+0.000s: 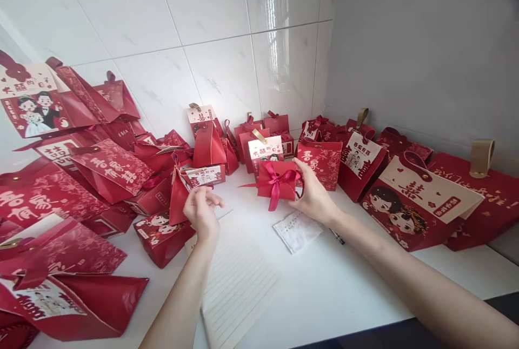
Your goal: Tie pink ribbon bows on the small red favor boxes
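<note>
My right hand [312, 192] grips the right side of a small red gift box tied with a red ribbon bow [278, 180], held just above the white counter [324, 279]. My left hand [200, 207] reaches toward a red triangular gift pouch with a white label [193, 181]; its fingers are curled at the pouch's lower edge and seem to pinch it. Both arms come in from the bottom of the view.
Many red wedding gift bags and boxes crowd the counter: a heap at the left [81, 176], a row along the tiled wall [259, 138], larger bags at the right [417, 203]. A lined sheet [239, 284], a small folded paper [295, 230] and a pen [337, 237] lie near me.
</note>
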`<state>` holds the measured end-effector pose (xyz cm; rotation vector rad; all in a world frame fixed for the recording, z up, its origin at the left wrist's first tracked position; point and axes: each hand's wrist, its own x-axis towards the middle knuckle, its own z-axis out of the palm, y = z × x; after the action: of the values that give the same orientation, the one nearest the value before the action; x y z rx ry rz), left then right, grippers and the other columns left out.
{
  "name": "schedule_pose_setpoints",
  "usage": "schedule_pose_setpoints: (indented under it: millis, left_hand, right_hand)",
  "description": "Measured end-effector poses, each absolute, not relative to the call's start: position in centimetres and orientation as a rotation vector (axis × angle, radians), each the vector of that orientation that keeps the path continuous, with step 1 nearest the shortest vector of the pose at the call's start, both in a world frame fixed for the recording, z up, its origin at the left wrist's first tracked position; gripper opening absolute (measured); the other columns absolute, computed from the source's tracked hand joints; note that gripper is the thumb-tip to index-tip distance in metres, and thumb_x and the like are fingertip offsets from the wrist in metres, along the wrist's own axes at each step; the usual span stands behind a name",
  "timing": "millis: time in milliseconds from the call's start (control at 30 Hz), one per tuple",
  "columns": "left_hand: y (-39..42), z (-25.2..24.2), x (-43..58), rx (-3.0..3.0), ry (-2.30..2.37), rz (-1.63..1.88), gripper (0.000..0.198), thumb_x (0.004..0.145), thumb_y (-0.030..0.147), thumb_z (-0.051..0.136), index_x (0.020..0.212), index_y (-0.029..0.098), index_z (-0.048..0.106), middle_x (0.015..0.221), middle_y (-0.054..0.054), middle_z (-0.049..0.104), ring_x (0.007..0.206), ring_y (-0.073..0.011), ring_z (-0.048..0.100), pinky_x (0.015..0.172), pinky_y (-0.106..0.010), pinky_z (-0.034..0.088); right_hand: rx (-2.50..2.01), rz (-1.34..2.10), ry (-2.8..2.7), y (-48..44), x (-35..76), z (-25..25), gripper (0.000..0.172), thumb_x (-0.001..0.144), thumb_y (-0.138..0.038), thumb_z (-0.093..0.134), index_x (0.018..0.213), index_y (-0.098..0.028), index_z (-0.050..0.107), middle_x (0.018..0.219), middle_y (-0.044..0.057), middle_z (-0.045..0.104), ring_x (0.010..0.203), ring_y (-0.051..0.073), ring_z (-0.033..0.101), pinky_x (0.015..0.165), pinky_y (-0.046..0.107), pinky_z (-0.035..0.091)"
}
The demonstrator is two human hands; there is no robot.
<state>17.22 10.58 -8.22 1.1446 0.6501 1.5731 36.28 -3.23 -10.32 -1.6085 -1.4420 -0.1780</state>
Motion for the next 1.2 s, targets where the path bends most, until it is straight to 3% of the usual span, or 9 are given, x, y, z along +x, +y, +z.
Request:
schedule_pose_setpoints:
  millis: [100,167,233,400,633,833,933,1033,1200]
  left_hand:
    - [9.7,-8.7,17.9,1.378,0.581,1.460,0.026,0.073,0.035,0.060,0.092,0.018,0.057,0.078,-0.002,0.064,0.077,-0.0159,0.064,0.068,-0.027,0.052]
    - [8.7,-9.0,18.3,1.575,0.537,1.295,0.043,0.075,0.042,0.059,0.111,0.020,0.053,0.114,-0.008,0.059,0.109,-0.0198,0.055,0.090,-0.032,0.046]
    - [7.8,-9.0,18.5,1.718,0.509,1.102,0.052,0.076,0.046,0.058,0.121,0.021,0.048,0.128,-0.009,0.051,0.121,-0.0227,0.047,0.099,-0.034,0.040]
    - [7.3,-8.5,18.3,1.760,0.527,0.836,0.067,0.073,0.038,0.065,0.132,0.020,0.037,0.126,-0.009,0.053,0.121,-0.0249,0.047,0.100,-0.035,0.040]
    - [8.7,-8.5,17.5,1.664,0.363,0.618,0.087,0.071,0.029,0.067,0.142,0.025,0.019,0.142,-0.007,0.036,0.132,-0.0269,0.031,0.109,-0.038,0.031]
    - [8.5,-8.3,17.1,1.581,0.280,0.443,0.113,0.064,0.021,0.073,0.142,0.036,-0.007,0.148,-0.004,0.025,0.134,-0.0267,0.029,0.108,-0.039,0.030]
    - [8.0,-8.1,17.3,1.513,0.292,0.474,0.105,0.064,0.024,0.072,0.142,0.032,0.002,0.141,-0.006,0.036,0.129,-0.0254,0.037,0.106,-0.038,0.034]
    - [7.2,-8.0,18.0,1.489,0.394,0.607,0.082,0.069,0.032,0.068,0.136,0.027,0.021,0.123,-0.008,0.054,0.114,-0.0232,0.053,0.097,-0.036,0.042]
    - [6.4,-8.3,18.7,1.644,0.604,0.807,0.064,0.069,0.034,0.068,0.122,0.024,0.034,0.106,-0.005,0.059,0.092,-0.0188,0.062,0.085,-0.034,0.048]
  right_hand:
    - [-1.506,-0.109,-1.637,-3.4,35.8,-10.6,0.099,0.064,-0.020,0.072,0.142,-0.022,0.011,0.142,0.015,0.029,0.130,0.029,0.033,0.106,0.044,0.033]
    - [-1.477,-0.032,-1.732,-3.4,35.4,-10.9,0.103,0.064,-0.025,0.075,0.143,-0.022,0.009,0.144,0.015,0.028,0.130,0.029,0.033,0.106,0.044,0.033]
    - [-1.472,0.027,-1.765,-3.4,35.1,-11.1,0.105,0.065,-0.025,0.075,0.144,-0.023,0.006,0.145,0.014,0.027,0.131,0.029,0.033,0.106,0.043,0.034]
    - [-1.448,0.139,-1.745,-3.5,34.9,-10.8,0.104,0.070,-0.025,0.071,0.145,-0.025,0.000,0.143,0.013,0.031,0.125,0.028,0.041,0.101,0.041,0.040]
    - [-1.505,0.173,-1.740,-3.8,35.0,-10.4,0.105,0.069,-0.024,0.071,0.145,-0.023,-0.002,0.139,0.014,0.037,0.125,0.028,0.041,0.101,0.042,0.039]
    - [-1.482,0.178,-1.766,-3.9,35.1,-10.4,0.103,0.072,-0.022,0.067,0.145,-0.022,-0.005,0.145,0.015,0.027,0.126,0.029,0.040,0.101,0.042,0.039]
    - [-1.482,0.189,-1.758,-3.9,35.1,-10.3,0.103,0.072,-0.023,0.067,0.145,-0.022,-0.005,0.144,0.015,0.030,0.125,0.029,0.041,0.100,0.042,0.040]
    - [-1.474,0.164,-1.778,-3.9,34.9,-10.2,0.102,0.072,-0.023,0.068,0.145,-0.023,-0.003,0.144,0.014,0.029,0.126,0.028,0.040,0.101,0.042,0.039]
    - [-1.488,0.146,-1.796,-3.9,34.6,-10.1,0.101,0.072,-0.022,0.066,0.145,-0.020,-0.002,0.144,0.016,0.028,0.127,0.030,0.038,0.101,0.043,0.039]
